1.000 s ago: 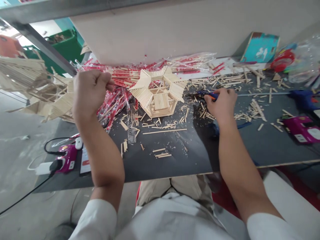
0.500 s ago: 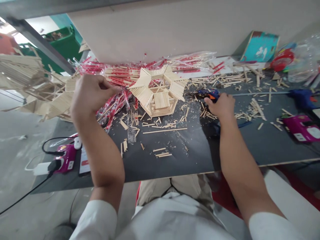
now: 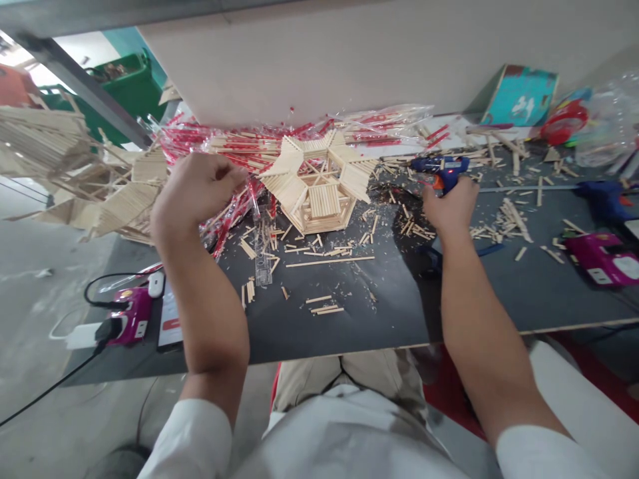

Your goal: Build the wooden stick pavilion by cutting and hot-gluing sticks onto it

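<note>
My right hand (image 3: pixel 453 207) grips a blue glue gun (image 3: pixel 449 174) with an orange trigger, its nozzle pointing left above scattered stick pieces. My left hand (image 3: pixel 200 193) is closed in a pinch just left of a star-shaped model (image 3: pixel 323 199) built of thin wooden sticks. What the pinch holds, if anything, cannot be made out. The model rests on the dark table, its pointed flaps spread around an open frame. Below my left fingertips lies a clear ruler (image 3: pixel 263 256). A long thin stick (image 3: pixel 329 262) and several short ones lie before the model.
Red-and-clear plastic packets of sticks (image 3: pixel 249 150) line the back. Another stick structure (image 3: pixel 112 176) stands at left. Purple power strips (image 3: pixel 130 316) (image 3: pixel 602 256), a phone (image 3: pixel 170 319) and a second blue glue gun (image 3: pixel 604 198) sit on the table (image 3: pixel 369 326).
My right hand has lifted the glue gun and brought it up and to the right, closing around its handle. My left hand has shifted slightly right and down.
</note>
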Demonstrator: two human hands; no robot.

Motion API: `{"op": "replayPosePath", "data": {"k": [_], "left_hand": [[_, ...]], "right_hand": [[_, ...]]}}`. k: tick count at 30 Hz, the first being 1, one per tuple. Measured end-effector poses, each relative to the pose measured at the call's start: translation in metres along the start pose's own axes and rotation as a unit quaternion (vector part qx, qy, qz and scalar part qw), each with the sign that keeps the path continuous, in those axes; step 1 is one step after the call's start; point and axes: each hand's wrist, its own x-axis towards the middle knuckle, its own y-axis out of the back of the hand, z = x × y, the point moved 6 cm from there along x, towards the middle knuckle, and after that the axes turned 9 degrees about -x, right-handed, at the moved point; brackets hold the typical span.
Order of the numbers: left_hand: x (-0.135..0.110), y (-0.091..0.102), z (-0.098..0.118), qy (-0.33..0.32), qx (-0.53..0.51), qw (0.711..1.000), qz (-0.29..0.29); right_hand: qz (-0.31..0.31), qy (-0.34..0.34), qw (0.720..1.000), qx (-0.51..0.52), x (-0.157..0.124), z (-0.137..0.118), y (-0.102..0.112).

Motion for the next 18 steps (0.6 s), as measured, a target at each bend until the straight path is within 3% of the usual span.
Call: {"op": "replayPosePath", "data": {"k": [5, 10, 18], "left_hand": [[-0.004, -0.003, 0.026, -0.068, -0.037, 0.997, 0.024], [0.000, -0.018, 0.054, -0.138, -0.097, 0.985, 0.039], [0.002, -0.058, 0.091, -0.250, -0.096, 0.963, -0.015]], "right_hand": [[0.042, 0.014, 0.995, 0.094, -0.005, -0.011, 0.011], [0.056, 0.059, 0.993, 0.088, -0.013, -0.031, 0.021], [0.039, 0.209, 0.960, 0.181, 0.006, -0.099, 0.058]]}}
